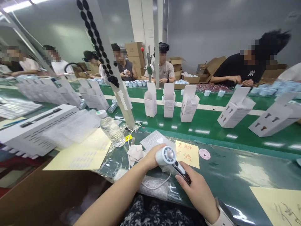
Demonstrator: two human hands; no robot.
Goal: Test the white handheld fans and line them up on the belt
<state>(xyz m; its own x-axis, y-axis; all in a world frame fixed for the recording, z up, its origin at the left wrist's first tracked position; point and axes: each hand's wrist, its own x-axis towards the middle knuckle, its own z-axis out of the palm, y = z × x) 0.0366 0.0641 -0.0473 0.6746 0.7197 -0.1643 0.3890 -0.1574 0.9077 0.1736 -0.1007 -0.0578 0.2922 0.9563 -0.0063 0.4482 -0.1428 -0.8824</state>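
A handheld fan (166, 155) with a round pale-blue head, vent slots and a dark, glossy handle panel is held tilted above the worktable. My right hand (196, 186) is wrapped round its handle, thumb lying along the side. Against the back of the fan's head is my left hand (152, 155), closed on it, its fingers mostly hidden behind the head. Under the hands lie a clear bubble-wrap bag (156, 139), a white cable (162, 185) and a yellow note with red handwriting (188, 153). A crumpled pale cloth or tissue (136, 152) lies left of my left wrist.
A green conveyor (209, 114) carries several open white boxes (189, 103). A slanted post (122, 103) rises beside a clear bottle (113, 130). At left stand a white slotted case (35, 125) and plastic bags (72, 128). Several co-workers sit across the line.
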